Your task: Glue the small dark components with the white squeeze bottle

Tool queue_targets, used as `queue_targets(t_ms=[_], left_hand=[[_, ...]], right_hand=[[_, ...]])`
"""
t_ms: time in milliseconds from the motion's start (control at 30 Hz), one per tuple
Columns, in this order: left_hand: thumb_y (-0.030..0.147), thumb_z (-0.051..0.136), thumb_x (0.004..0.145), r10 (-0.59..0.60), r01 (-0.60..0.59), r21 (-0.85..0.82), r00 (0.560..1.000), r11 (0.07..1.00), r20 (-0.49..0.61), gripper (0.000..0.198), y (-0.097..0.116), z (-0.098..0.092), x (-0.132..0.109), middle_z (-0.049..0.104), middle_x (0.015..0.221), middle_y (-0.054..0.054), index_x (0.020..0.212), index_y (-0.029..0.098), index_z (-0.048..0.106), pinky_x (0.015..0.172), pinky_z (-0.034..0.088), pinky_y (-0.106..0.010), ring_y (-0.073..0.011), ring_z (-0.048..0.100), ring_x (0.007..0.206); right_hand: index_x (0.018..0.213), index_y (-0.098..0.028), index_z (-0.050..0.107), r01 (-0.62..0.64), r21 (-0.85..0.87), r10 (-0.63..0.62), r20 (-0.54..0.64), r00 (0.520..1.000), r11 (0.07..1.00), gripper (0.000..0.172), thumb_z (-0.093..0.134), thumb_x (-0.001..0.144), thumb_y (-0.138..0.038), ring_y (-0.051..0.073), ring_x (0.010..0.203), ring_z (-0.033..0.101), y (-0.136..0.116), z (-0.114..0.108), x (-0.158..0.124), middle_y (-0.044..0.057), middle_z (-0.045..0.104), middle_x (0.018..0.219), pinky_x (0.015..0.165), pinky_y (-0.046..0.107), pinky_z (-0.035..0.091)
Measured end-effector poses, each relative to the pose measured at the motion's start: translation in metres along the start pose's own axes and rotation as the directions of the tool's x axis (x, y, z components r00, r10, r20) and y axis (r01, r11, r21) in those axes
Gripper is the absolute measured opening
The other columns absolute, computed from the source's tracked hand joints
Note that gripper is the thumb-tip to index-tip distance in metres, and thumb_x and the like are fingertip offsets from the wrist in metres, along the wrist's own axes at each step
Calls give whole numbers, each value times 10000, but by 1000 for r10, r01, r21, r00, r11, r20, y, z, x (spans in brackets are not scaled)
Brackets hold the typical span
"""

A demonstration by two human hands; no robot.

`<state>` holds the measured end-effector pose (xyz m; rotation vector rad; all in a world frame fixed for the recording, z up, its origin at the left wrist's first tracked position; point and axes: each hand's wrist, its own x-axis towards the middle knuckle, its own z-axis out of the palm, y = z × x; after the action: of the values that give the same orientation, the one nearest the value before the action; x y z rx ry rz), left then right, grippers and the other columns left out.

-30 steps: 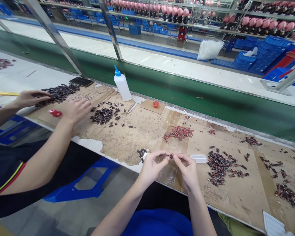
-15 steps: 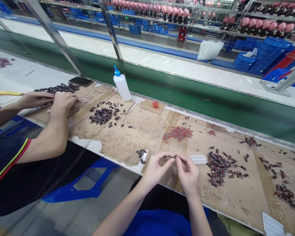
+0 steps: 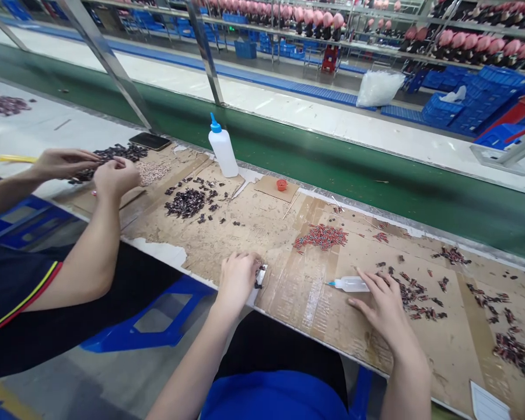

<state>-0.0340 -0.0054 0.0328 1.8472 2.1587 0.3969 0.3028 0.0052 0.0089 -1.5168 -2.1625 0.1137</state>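
My left hand (image 3: 238,279) is at the near table edge, its fingers curled down together beside a few small dark parts (image 3: 259,276) on a white piece. Its fingertips are hidden, so what they pinch, if anything, does not show. My right hand (image 3: 384,303) hovers palm down with thumb and fingers apart. Between them lies the rear of a small clear squeeze bottle (image 3: 349,284) with a blue tip pointing left. Under and beyond that hand spreads a pile of black-and-red parts (image 3: 413,294), partly covered by it.
Cardboard (image 3: 284,280) covers the worktable. Red parts (image 3: 321,237), dark parts (image 3: 185,203), a red cup (image 3: 281,185) and a white bottle with blue nozzle (image 3: 224,153) stand or lie farther back. At left, a co-worker's hands (image 3: 116,175) handle small parts near a phone (image 3: 150,141).
My hands, earlier together with a small part at the fingertips, have separated. The left went left to the few dark parts; the right went right over the bottle and pile, fingers spread.
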Motion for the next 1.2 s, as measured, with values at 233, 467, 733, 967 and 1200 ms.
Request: queue_targets(t_ms=[233, 467, 733, 967, 1200], left_hand=[[51, 428, 855, -16, 14, 59, 999, 998, 41, 291, 3, 7, -1, 705, 903, -128, 858, 194, 681, 752, 379, -381, -307, 578, 917], [109, 487, 879, 51, -55, -266, 998, 963, -20, 216, 12, 10, 0, 705, 969, -78, 936, 210, 670, 847, 415, -391, -258, 602, 975], [165, 644, 834, 235, -176, -587, 972, 790, 25, 146, 57, 45, -17, 759, 919, -35, 862, 261, 751, 961, 353, -459, -256, 613, 1029], [156, 679, 805, 176, -177, -474, 983, 863, -48, 160, 45, 58, -18, 753, 957, -40, 870, 280, 757, 979, 313, -479, -279, 536, 1120], [124, 656, 798, 165, -134, -516, 986, 846, 15, 235, 46, 59, -17, 766, 956, -36, 971, 266, 729, 975, 321, -477, -269, 557, 1107]], right_hand=[[978, -238, 664, -137, 274, 131, 42, 991, 952, 347, 597, 816, -537, 282, 975, 605, -19, 5, 6, 103, 698, 991, 851, 430, 491], [807, -187, 665, -361, 819, 547, 71, 834, 445, 395, 803, 584, -483, 188, 652, 628, -60, 14, 1, 36, 691, 752, 572, 283, 480], [778, -213, 605, -262, 963, 698, 228, 679, -60, 344, 683, 669, -529, 128, 558, 574, -84, 34, 16, -6, 650, 705, 438, 219, 404], [730, -188, 580, -363, 912, 754, 99, 650, 193, 394, 736, 634, -537, 97, 442, 454, -95, 43, 15, -48, 550, 540, 428, 228, 371], [583, -148, 632, -459, 825, 713, 102, 694, 329, 431, 723, 639, -565, 167, 532, 559, -101, 49, 12, 35, 626, 550, 520, 280, 455]])
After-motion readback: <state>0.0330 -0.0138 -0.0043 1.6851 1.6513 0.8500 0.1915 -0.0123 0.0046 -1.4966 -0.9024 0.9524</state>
